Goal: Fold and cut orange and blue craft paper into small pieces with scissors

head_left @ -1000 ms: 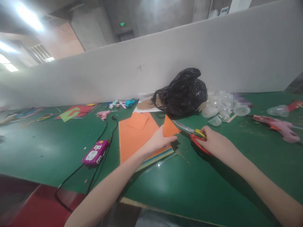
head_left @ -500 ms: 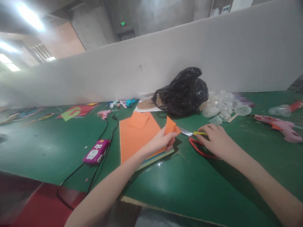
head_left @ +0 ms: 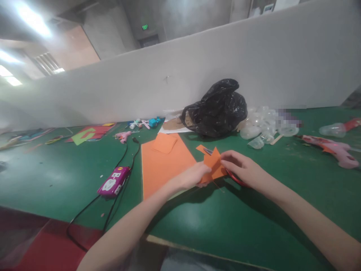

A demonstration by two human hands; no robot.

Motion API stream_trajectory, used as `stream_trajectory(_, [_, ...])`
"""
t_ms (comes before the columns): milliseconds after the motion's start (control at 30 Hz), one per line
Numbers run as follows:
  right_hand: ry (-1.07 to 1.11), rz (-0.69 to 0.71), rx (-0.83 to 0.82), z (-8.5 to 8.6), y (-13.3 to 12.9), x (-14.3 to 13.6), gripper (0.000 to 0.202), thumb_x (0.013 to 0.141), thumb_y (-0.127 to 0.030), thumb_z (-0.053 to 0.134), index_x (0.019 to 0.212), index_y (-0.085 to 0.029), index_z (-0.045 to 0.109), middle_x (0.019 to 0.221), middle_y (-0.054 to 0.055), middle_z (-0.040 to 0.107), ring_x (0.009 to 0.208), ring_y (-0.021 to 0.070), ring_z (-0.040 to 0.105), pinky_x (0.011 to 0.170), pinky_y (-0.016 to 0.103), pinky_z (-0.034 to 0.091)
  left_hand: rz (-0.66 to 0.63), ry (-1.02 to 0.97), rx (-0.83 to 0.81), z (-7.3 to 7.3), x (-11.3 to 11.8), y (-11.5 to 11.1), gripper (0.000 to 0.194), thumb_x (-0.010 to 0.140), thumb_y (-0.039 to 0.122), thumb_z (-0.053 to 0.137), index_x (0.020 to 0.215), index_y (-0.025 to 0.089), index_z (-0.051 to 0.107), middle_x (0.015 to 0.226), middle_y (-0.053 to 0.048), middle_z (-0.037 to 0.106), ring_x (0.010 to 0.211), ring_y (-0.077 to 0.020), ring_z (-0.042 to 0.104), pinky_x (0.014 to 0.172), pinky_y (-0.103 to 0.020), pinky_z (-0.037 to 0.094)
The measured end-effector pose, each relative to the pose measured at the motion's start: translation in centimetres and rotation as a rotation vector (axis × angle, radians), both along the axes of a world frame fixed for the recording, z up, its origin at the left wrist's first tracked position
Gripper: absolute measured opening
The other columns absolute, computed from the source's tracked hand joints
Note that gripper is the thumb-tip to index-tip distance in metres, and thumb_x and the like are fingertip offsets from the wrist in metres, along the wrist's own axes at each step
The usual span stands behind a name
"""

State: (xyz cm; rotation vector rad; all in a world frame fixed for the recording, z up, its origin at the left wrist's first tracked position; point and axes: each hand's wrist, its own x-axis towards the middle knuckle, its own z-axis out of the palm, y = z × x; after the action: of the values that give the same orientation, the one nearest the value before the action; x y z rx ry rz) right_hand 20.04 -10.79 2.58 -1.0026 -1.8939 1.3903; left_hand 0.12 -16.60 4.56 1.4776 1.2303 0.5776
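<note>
My left hand (head_left: 199, 174) is closed on a folded piece of orange paper (head_left: 213, 165), raised just above the table. From the other side, my right hand (head_left: 235, 165) pinches the paper's right edge between thumb and fingers. Behind the paper lie scissors (head_left: 237, 178); their red handle shows below my right hand and a bit of blade pokes out past the paper's top. A small orange strip shows beside that blade. To the left, a stack of orange sheets (head_left: 166, 169) rests on the table with a smaller orange square (head_left: 165, 143) on top.
Behind my hands sits a black plastic bag (head_left: 220, 109), with clear plastic cups (head_left: 259, 126) to its right. A pink glue gun (head_left: 332, 148) lies far right and another glue gun (head_left: 122, 136) at left. A purple power box (head_left: 114, 182) trails black cords.
My right hand has moved left from the scissors and a yellow stick to the orange paper. My left hand has brought the paper right and lower; the yellow stick no longer shows.
</note>
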Motion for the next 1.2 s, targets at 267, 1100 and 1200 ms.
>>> stream_trajectory(267, [0.133,0.121,-0.121,0.2,-0.4,-0.3,0.038,0.082,-0.061,0.068,0.097,-0.027,0.068,0.103,0.004,0.073,0.099,0.0246,0.068,0.087,0.035,0.054,-0.122,0.159,-0.079,-0.2,-0.3,0.0,0.024,0.075,0.032,0.041,0.054,0.021,0.039,0.054,0.001,0.04,0.053,-0.0137,0.036,0.057,-0.032,0.03])
stream_trajectory(1100, [0.128,-0.083,-0.244,0.8,-0.6,0.0,0.038,0.084,-0.056,0.066,0.11,-0.028,0.064,0.088,0.0,0.071,0.084,0.0219,0.069,0.068,0.03,0.054,0.166,-0.132,0.244,-0.3,-0.2,0.5,0.022,0.095,0.04,0.055,0.093,0.018,0.06,0.081,0.002,0.055,0.073,-0.0126,0.05,0.071,-0.026,0.041])
stream_trajectory(1200, [0.153,-0.103,-0.223,0.4,-0.4,0.1,0.041,0.082,-0.055,0.068,0.114,-0.03,0.064,0.087,0.001,0.071,0.077,0.0216,0.07,0.067,0.032,0.055,0.172,-0.193,0.244,-0.6,-0.4,0.7,0.023,0.094,0.039,0.058,0.098,0.018,0.063,0.09,-0.001,0.062,0.082,-0.0146,0.056,0.078,-0.027,0.044])
